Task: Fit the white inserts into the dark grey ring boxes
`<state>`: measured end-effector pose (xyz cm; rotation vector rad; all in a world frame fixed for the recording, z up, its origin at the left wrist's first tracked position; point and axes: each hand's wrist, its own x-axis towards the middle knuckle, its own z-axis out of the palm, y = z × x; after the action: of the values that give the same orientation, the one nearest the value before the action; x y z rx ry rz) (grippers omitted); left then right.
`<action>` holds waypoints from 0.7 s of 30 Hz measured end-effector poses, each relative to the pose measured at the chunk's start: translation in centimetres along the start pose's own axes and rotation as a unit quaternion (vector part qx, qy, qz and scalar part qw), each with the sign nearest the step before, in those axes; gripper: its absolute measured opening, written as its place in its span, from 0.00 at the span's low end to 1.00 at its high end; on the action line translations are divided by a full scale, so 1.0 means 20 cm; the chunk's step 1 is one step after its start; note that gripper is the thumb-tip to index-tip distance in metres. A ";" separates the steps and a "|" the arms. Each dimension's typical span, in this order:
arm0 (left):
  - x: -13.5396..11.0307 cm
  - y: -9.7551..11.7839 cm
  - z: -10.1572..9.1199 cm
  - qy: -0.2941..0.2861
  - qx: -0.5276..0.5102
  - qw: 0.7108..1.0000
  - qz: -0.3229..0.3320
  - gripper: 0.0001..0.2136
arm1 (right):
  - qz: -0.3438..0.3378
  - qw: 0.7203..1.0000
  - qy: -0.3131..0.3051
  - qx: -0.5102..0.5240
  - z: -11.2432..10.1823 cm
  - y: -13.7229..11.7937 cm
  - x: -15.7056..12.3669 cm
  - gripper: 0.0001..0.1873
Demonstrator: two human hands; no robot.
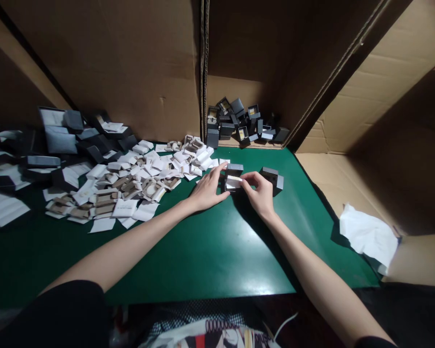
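Note:
A small dark hinged box point(234, 169) stands with its lid up on the green table, a white card insert point(234, 182) at its opening. My left hand point(207, 189) grips the box from the left, with the thumb at the front and the fingers behind. With thumb and forefinger, my right hand point(258, 192) pinches the right end of the insert. Whether the insert sits fully inside the box cannot be made out. Just behind my right hand is another dark box point(271, 176), partly covered by the fingers.
A heap of white folded card inserts point(152, 169) spreads to the left. Dark boxes point(90, 140) lie piled beyond it. More dark boxes point(235, 121) fill a cardboard compartment at the back. A crumpled white sheet point(368, 234) rests in the carton on the right.

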<state>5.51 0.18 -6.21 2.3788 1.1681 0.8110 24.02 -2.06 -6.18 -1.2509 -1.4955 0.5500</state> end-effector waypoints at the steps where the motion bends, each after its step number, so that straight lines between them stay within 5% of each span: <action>1: 0.00 0.00 0.00 0.000 0.000 1.000 0.001 0.40 | 0.001 1.000 0.004 0.000 0.00 0.00 0.00 0.06; 14: 0.00 0.01 0.00 -0.003 0.011 1.000 0.014 0.38 | -0.073 0.996 -0.011 -0.047 0.00 -0.03 -0.02 0.06; 21: 0.00 0.00 0.00 -0.007 0.022 1.000 0.018 0.38 | -0.052 0.997 -0.002 -0.065 -0.01 -0.02 0.00 0.07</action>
<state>5.59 0.18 -6.15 2.4445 1.1521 0.7859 24.05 -2.25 -5.81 -1.2640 -1.6106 0.3917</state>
